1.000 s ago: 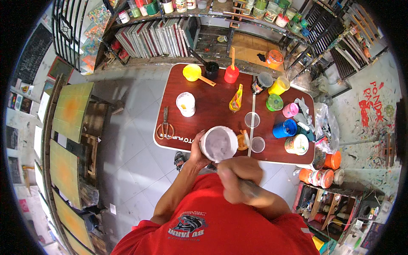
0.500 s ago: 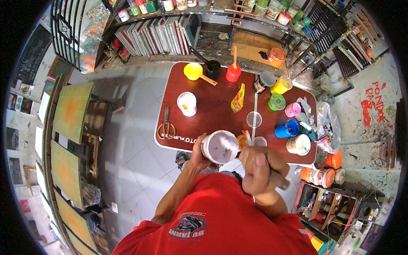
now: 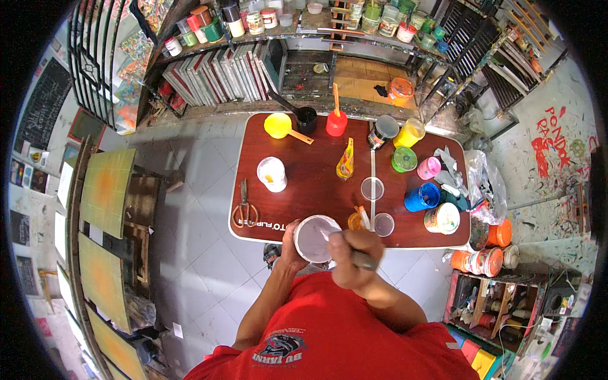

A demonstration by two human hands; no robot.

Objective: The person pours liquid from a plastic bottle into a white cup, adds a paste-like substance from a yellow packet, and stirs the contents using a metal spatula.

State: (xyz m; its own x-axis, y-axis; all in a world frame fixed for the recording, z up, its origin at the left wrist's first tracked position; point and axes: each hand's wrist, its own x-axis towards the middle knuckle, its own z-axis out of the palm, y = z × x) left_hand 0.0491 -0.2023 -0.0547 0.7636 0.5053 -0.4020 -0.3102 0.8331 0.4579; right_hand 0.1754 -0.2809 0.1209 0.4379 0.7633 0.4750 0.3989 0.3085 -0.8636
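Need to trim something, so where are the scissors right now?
In the head view, the scissors lie at the left end of the red-brown table, below and left of the white tub standing there.

Tub [image 3: 310, 223]: white plastic, smooth, wet-looking mix inside. Tool [image 3: 363, 260]: mostly covered, can't tell material. Table [image 3: 304, 183]: wood-look laminate, smooth, semi-gloss, pale smooth edging. Scissors [image 3: 244, 204]: dull dark metal blades. Blue pot [image 3: 423, 198]: glossy plastic. Stick [image 3: 336, 98]: bare wood, matt. Bag [image 3: 487, 180]: thin clear plastic, crinkled, shiny. Shirt [image 3: 361, 335]: cloth, matt. Floor [image 3: 204, 209]: smooth tile, slight sheen. Shelf [image 3: 221, 109]: wood, rough, paint-stained.
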